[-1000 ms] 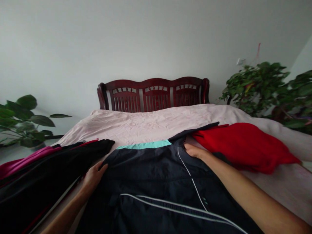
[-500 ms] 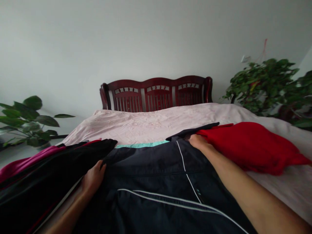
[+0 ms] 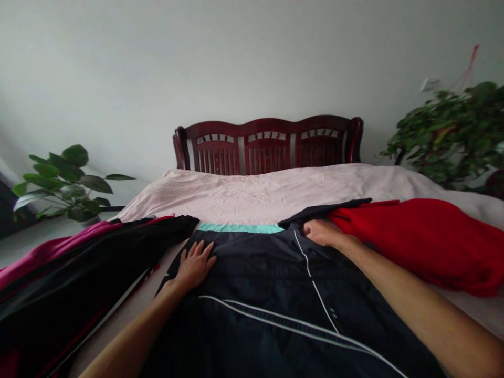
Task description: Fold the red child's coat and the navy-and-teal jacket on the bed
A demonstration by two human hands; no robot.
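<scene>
A dark navy jacket (image 3: pixel 252 268) with white piping and a turquoise strip along its far edge lies spread in front of me. My left hand (image 3: pixel 196 265) rests flat on its left side with the fingers spread. At the upper right, my right hand (image 3: pixel 318 232) has its fingers closed on the jacket's edge, close to the white stripe. Beyond that hand, a dark fold of cloth overlaps the red garment (image 3: pixel 425 239) lying on the right.
Dark and magenta garments (image 3: pixel 98 268) lie stacked on the left. Everything rests on a pale pink bedspread (image 3: pixel 252 194), with a dark red wooden headboard (image 3: pixel 265 147) against the wall. Leafy plants stand at the left (image 3: pixel 71 184) and right (image 3: pixel 444 136).
My left hand has let go of the jacket's left edge and moved inward and up, now lying flat on the cloth. My right hand stays at its edge. The view has turned slightly left.
</scene>
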